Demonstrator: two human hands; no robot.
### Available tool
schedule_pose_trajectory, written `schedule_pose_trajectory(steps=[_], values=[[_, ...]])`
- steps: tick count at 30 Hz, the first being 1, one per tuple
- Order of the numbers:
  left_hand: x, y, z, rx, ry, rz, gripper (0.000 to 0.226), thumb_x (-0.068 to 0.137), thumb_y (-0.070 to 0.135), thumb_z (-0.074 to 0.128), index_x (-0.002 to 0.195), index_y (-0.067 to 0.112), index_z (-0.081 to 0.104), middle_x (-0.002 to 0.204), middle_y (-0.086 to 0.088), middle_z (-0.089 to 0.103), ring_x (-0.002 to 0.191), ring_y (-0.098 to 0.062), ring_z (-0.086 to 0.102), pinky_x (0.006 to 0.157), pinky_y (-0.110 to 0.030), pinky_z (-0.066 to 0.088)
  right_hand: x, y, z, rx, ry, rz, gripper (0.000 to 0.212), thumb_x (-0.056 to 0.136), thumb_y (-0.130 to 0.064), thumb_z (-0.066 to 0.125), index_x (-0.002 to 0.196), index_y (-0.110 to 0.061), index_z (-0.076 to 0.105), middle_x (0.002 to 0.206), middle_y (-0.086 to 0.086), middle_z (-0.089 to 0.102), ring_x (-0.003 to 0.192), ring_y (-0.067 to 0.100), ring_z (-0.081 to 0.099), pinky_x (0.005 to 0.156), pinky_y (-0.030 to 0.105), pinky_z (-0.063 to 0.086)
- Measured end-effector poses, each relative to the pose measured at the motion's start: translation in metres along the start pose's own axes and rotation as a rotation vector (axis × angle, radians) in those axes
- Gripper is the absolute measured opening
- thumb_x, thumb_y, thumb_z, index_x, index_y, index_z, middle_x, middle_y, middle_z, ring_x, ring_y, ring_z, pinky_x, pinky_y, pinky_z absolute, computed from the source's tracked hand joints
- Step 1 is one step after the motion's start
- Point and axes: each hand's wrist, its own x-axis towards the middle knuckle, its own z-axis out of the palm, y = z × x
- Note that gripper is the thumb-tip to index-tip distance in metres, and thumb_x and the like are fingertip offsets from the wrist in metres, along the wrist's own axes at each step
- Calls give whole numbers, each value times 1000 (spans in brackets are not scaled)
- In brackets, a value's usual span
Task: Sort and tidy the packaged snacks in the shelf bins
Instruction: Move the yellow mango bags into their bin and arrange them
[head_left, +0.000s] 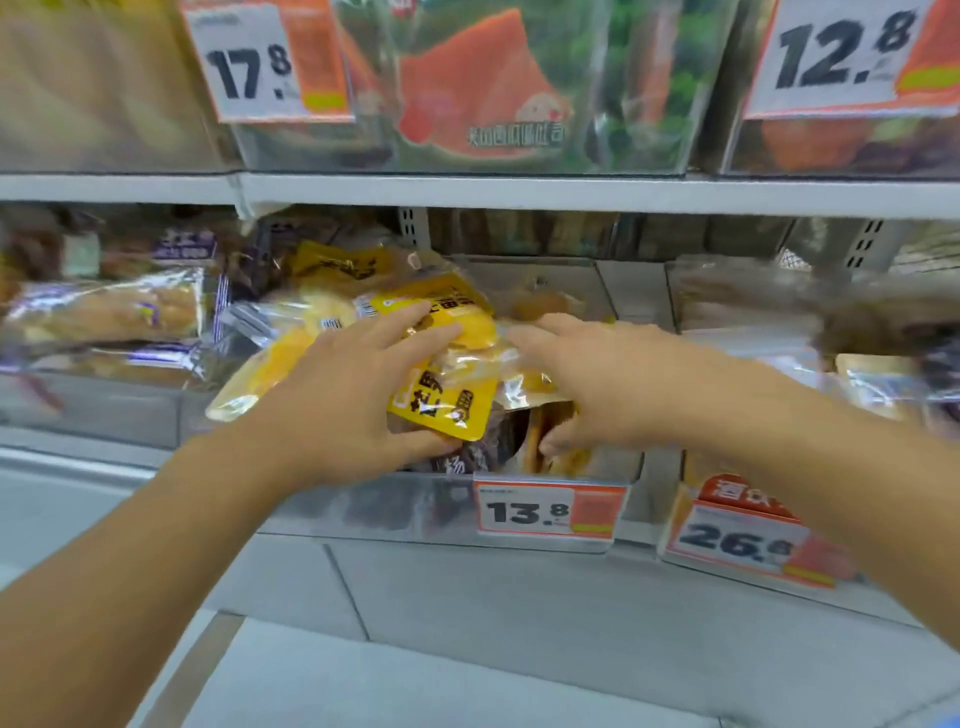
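**Both hands on the yellow snack packets in the middle shelf bin**

We reached into the clear bin (374, 506) marked by the 13.8 price tag (550, 512), with both forearms entering from the near side. Our left hand (343, 400) lay across a heap of yellow snack packets (441, 405): its fingers were spread over the top of the upper packet, while the thumb curled under the near edge of the lower one, so the packets were gripped between thumb and fingers. Our right hand (587, 384), just to the right and nearly touching the left fingertips, rested on a clear-windowed packet (519, 374); its fingers were blurred, but they appeared to lie close together and bend downward, with the thumb hooked beneath the packet's near edge. The yellow packets sat piled at the left and centre of this bin, some leaning over its left wall. Beneath them a dark packet (467, 457) lay against the bin's front. To the left, purple-labelled bread packets (114, 312) filled the neighbouring bin. To the right stood a bin bearing a 26 price tag (737, 540). On the shelf above, a watermelon-printed package (478, 104) sat between tags reading 17.8 (249, 67) and 12.8 (836, 52).
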Motion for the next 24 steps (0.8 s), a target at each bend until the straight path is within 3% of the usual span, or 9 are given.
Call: schedule_pose_trajectory(steps=[3, 6, 8, 10, 12, 14, 17, 20, 24], values=[[4, -9, 6, 17, 29, 23, 88, 73, 74, 36, 154, 46, 20, 165, 7, 19, 148, -24, 28, 114, -57, 30, 15, -5, -4, -161, 149, 79, 51, 93, -60, 54, 136, -33, 45, 123, 6, 63, 107, 36, 62, 81, 44, 46], [13, -15, 5, -64, 90, -53, 79, 76, 54, 42, 153, 47, 24, 164, 9, 23, 147, -23, 30, 114, -54, 31, 24, -4, -15, -164, 264, 105, 28, 101, -44, 51, 123, -28, 59, 113, 10, 65, 99, 39, 63, 72, 40, 44], [22, -19, 6, -55, 114, -90, 77, 79, 35, 49, 151, 46, 26, 162, 7, 26, 143, -29, 33, 112, -55, 34, 28, 0, -17, -105, 253, 131, 26, 101, -38, 54, 123, -27, 61, 114, 9, 66, 98, 38, 64, 72, 39, 46], [29, -27, 8, 12, 100, -140, 78, 84, 20, 56, 151, 48, 24, 162, 7, 25, 140, -34, 32, 110, -58, 33, 29, 1, -18, 8, 153, 137, 36, 99, -40, 57, 132, -27, 58, 121, 7, 66, 105, 34, 63, 81, 41, 53], [36, -39, 6, 42, 97, -182, 79, 87, 13, 57, 150, 47, 24, 158, 6, 30, 135, -37, 36, 108, -60, 34, 25, 1, -22, 99, 73, 105, 44, 97, -41, 59, 138, -24, 54, 127, 5, 63, 113, 29, 60, 91, 44, 53], [41, -52, 2, 28, 103, -193, 77, 87, 12, 57, 150, 44, 27, 150, 2, 39, 129, -39, 43, 105, -62, 36, 16, 0, -33, 193, 111, 49, 42, 91, -41, 67, 127, -20, 62, 118, 0, 66, 109, 22, 61, 90, 38, 53], [46, -63, -1, -10, 114, -247, 71, 87, 21, 58, 151, 39, 31, 142, -3, 45, 127, -39, 47, 105, -62, 37, 0, -10, -44, 347, 143, -84, 26, 78, -42, 81, 98, -27, 72, 93, -14, 65, 86, 3, 60, 74, 24, 51], [39, -54, -3, -33, 77, -215, 81, 76, 61, 46, 153, 39, 29, 147, -4, 42, 134, -36, 42, 108, -61, 35, 0, -17, -24, 169, 46, -77, 46, 75, -44, 83, 113, -36, 58, 112, -13, 51, 96, 9, 55, 79, 31, 49], [17, -40, -7, 3, -93, -226, 121, 46, 105, 35, 151, 57, 0, 166, 12, 4, 153, -33, 3, 115, -72, 4, 18, -10, -9, 187, 146, 53, 79, 72, -44, 85, 133, -35, 37, 125, 0, 44, 96, 25, 60, 78, 39, 52]])
